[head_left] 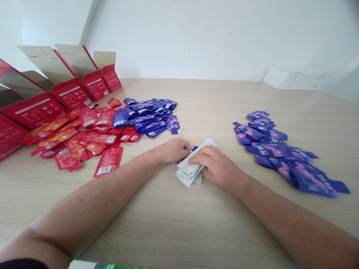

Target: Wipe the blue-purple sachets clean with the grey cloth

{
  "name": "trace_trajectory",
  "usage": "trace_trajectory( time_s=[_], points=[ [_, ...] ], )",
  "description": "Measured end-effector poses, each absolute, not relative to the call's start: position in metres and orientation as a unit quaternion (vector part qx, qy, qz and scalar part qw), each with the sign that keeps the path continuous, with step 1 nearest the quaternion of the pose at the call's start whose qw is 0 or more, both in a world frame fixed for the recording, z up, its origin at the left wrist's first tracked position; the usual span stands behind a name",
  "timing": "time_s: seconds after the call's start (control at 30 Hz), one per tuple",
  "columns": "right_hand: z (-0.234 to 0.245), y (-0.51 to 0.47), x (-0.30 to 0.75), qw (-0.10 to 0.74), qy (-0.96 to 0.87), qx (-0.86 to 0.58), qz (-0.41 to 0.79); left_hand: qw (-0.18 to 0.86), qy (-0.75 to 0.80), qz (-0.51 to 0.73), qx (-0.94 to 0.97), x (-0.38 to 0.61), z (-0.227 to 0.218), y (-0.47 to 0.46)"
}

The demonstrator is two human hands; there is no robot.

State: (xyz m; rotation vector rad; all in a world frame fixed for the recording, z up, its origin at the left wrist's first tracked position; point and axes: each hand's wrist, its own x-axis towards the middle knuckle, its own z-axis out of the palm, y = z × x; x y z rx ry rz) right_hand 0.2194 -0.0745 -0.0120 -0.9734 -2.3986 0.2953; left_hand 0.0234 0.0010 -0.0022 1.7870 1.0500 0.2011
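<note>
**Head view:** two bare forearms reach across a pale wood-grain tabletop [168, 231].

**Left hand** [174, 151]: narrow pinch, closed at the far edge of the cloth; cannot tell what the fingers hold.

**Right hand** [217, 167]: fingers curled closely over the cloth, holding it.

**Between the hands:** a folded pale grey cloth [190, 170], with a corner of a glossy blue sachet [195, 148] showing at its far edge; the rest is hidden.

**Long axis:** the cloth runs diagonally, its far end pointing up and right.

**Left of the hands:** a left blue sachet heap [146, 116] touches a spill of glossy red sachets [95, 136].

**Right of the hands:** a separate right blue sachet heap [269, 145].

**Far left:** open red cardboard cartons [73, 93].
</note>
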Motion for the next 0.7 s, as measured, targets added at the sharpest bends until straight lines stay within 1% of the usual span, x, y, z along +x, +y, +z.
trace_trajectory(
  time_s=[0.1, 0.27, 0.43, 0.7],
  points=[
    [-0.011, -0.076, 0.218, 0.258, -0.898, -0.338, 0.111, 0.503, 0.440, 0.085, 0.739, 0.023, -0.002, 0.000],
    [-0.011, -0.076, 0.217, 0.275, -0.883, -0.368, 0.100, 0.472, 0.437, 0.107, 0.758, 0.022, -0.004, 0.001],
    [-0.012, -0.081, 0.211, 0.256, -0.908, -0.317, 0.100, 0.495, 0.433, 0.086, 0.748, 0.022, -0.003, 0.001],
    [-0.010, -0.070, 0.227, 0.241, -0.899, -0.351, 0.108, 0.497, 0.435, 0.079, 0.747, 0.025, 0.002, -0.001]
  ],
)
